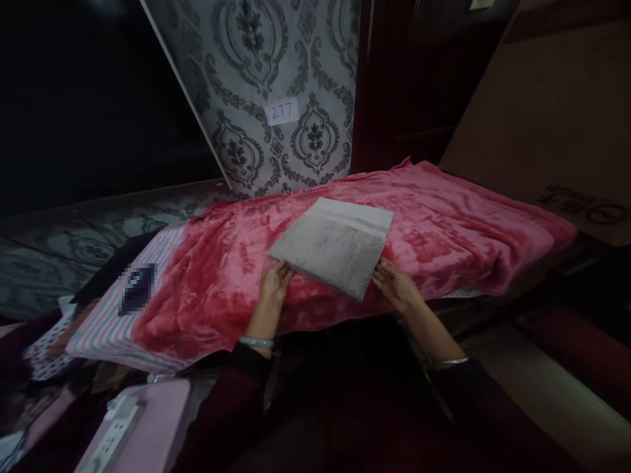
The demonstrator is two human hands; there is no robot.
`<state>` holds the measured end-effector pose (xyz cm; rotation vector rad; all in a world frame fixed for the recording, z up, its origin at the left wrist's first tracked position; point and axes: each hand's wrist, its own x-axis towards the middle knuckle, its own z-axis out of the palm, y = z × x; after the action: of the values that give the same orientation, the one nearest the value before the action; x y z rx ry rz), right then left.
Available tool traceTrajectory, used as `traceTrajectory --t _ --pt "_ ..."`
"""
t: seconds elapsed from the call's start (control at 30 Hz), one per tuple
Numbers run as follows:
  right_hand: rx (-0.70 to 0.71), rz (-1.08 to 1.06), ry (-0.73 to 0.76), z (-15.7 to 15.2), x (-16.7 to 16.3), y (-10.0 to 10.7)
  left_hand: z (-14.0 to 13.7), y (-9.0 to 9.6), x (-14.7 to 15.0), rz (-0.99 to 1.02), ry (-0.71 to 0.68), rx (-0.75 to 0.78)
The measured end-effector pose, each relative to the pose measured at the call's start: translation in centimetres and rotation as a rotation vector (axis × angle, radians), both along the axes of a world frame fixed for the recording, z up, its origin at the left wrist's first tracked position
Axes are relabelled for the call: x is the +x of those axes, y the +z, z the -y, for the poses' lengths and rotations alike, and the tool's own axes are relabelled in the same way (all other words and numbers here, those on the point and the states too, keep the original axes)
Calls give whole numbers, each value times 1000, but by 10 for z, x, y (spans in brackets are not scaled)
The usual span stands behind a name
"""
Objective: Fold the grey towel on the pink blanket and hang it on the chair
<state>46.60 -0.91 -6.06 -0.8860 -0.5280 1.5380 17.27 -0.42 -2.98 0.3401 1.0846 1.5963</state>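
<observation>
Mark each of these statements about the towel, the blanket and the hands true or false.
1. A folded grey towel lies on a pink blanket. True.
2. The left hand touches the towel's near corner. True.
3. The right hand rests on the wall. False: it is at the towel's right edge.
4. The wall label reads 105. False: it reads 277.
5. The blanket is blue. False: pink.

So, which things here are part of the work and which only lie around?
In use: folded grey fluffy towel; left hand; right hand; pink plush blanket.
Lying about: striped cloth; white power strip; brown cardboard box; paper label.
</observation>
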Motion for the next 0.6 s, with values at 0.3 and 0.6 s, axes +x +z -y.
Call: traceTrajectory --t 0.3,0.6 --pt "-146 -139 129 17 -38 7 28 -11 8 156 -131 -102" --pt "-90 4 131 11 -45 1 4 -5 23 146 -110 -50"
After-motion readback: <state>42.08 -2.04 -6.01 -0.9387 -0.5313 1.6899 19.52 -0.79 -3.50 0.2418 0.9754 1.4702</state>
